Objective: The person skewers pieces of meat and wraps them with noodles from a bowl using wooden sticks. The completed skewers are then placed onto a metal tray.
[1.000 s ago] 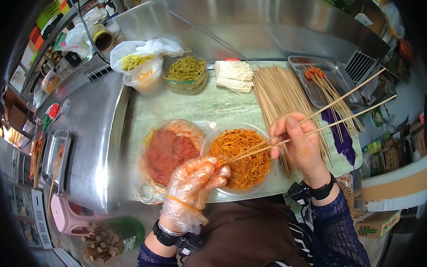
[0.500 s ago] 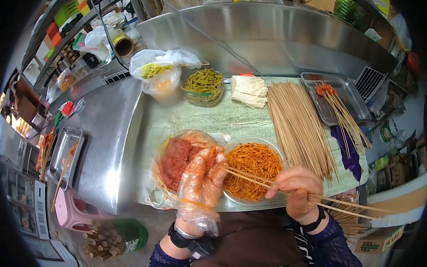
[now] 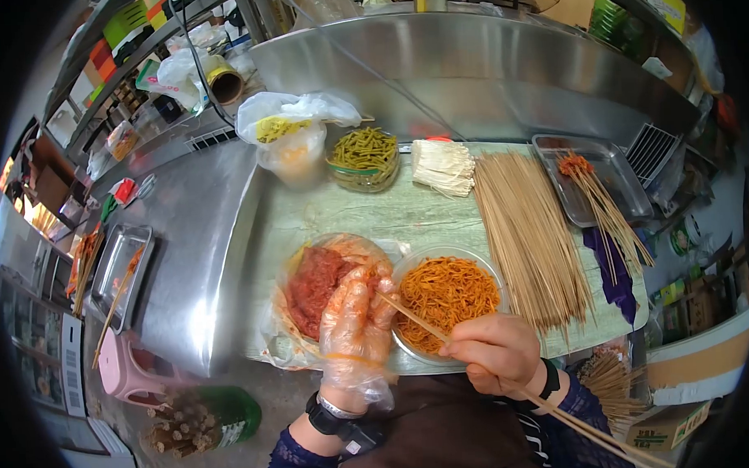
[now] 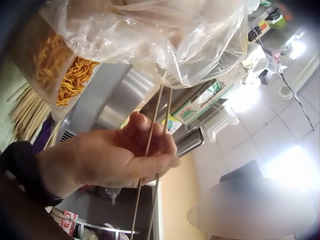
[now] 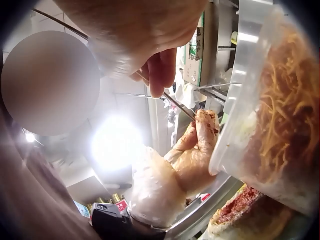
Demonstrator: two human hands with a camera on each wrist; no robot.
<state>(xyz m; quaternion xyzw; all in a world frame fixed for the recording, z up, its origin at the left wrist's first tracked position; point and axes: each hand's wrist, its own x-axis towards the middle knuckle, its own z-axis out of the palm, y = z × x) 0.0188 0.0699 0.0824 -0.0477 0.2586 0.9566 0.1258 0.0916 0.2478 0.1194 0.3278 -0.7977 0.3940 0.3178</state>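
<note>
My left hand [image 3: 357, 317], in a clear plastic glove with a yellow band at the wrist, is curled over the edge of the bowl of red minced meat [image 3: 314, 286]. Its stained fingers close round the pointed ends of two thin bamboo skewers [image 4: 150, 135]; a little reddish food shows at the fingertips, mostly hidden by the glove. My bare right hand [image 3: 498, 353] grips the same skewers further down, thumb and fingers pinching them, their long ends slanting to the lower right. Below the skewers stands a clear tub of orange shredded food [image 3: 447, 297].
A pile of bamboo skewers [image 3: 527, 237] lies right of the tub, near a metal tray [image 3: 620, 192] bearing loaded skewers [image 3: 587, 177]. Behind are white enoki mushrooms [image 3: 442, 167], a bowl of green beans [image 3: 363, 156] and a bagged tub [image 3: 293, 154]. Another tray [image 3: 120, 280] is at left.
My right hand has moved down and left along the skewers, and their far ends have swung from upper right to lower right. The gloved hand keeps hold of the tips.
</note>
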